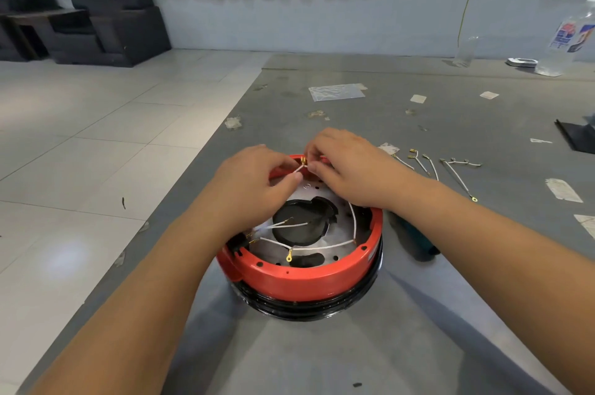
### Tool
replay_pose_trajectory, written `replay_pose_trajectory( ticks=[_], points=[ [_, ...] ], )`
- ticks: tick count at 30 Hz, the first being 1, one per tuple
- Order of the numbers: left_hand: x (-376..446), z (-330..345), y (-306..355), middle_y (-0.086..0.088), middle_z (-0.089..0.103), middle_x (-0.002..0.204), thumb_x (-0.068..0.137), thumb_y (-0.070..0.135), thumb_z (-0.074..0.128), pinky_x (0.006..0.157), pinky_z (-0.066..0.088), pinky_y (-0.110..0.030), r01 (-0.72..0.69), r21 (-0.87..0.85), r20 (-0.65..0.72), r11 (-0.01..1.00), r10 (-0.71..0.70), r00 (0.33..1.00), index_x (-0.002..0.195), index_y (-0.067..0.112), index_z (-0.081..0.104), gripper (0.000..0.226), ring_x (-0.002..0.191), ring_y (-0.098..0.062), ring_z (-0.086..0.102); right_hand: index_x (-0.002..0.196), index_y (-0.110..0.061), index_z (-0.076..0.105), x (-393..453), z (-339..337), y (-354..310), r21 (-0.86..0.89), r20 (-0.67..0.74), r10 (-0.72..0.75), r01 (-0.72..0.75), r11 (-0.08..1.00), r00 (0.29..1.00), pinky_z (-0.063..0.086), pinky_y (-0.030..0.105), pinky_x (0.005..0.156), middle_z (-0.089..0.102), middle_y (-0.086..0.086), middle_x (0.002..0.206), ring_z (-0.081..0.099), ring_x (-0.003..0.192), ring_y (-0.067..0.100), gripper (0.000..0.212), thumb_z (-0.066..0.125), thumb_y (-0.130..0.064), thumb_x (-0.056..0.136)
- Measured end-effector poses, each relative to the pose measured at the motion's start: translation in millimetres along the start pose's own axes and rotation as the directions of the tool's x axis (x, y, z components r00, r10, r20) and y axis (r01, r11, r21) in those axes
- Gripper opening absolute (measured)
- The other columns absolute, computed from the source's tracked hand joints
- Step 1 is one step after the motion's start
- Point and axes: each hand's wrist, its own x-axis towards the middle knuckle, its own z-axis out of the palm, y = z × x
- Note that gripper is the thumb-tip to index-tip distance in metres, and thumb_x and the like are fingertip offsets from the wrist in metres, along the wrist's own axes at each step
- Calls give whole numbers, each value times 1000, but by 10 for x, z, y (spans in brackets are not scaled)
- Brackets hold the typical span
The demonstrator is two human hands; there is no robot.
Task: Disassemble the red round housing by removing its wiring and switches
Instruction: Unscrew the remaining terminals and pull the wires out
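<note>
The red round housing sits on a black base on the grey table, open side up, with a metal plate and several white wires inside. My left hand pinches a white wire with a brass terminal at the housing's far rim. My right hand is curled over the same far rim, its fingertips at that terminal. What the right fingers hold is hidden.
Several removed white wires lie on the table right of the housing. A teal-handled tool lies under my right forearm. Plastic bags and paper scraps are scattered farther back, a clear bottle stands far right. The table's left edge drops to tiled floor.
</note>
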Motion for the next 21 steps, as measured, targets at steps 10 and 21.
replay_pose_trajectory(
  ticks=[10, 21],
  points=[
    [256, 174, -108, 6, 67, 62, 109, 26, 47, 65, 45, -29, 130, -237, -130, 963, -164, 978, 102, 24, 67, 22, 61, -2, 61, 117, -25, 60, -85, -136, 142, 292, 3, 286, -274, 916, 958, 45, 26, 80, 60, -8, 117, 62, 98, 10, 35, 67, -49, 92],
    [443, 99, -252, -10, 72, 80, 106, 23, 46, 66, 41, -16, 235, -300, -252, 924, -315, 915, 101, 22, 67, 22, 83, -22, 65, 78, -22, 75, -172, -109, 142, 348, 116, 335, -354, 868, 935, 47, 28, 90, 67, -11, 121, 64, 105, 10, 26, 68, -41, 94]
  ],
)
